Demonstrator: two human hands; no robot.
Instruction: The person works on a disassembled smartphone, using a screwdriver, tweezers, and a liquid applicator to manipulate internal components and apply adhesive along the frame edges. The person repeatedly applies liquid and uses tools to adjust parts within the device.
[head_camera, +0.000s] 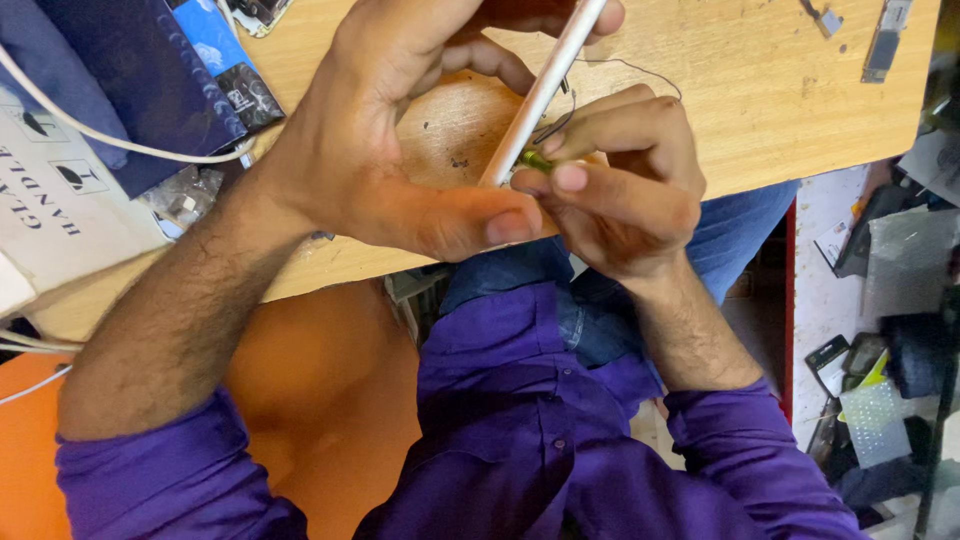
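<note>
1. Our left hand (400, 150) is wrapped around a slim white pen-shaped tool (545, 85), thumb and fingers closed on its shaft, above the wooden bench (760, 90).
2. Our right hand (620, 190) has its fingertips pinched on a tiny green part (534, 160) at the tool's lower end.
3. We judge the part light, stiff and fragile, and easily dropped; we grip it by the edges.
4. Thin dark wires (560, 120) trail nearby.

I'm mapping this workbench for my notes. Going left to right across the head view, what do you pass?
White box → dark blue pouch → left hand → white stylus-like rod → right hand → small metal parts on the wooden table → clutter on the floor.
</note>
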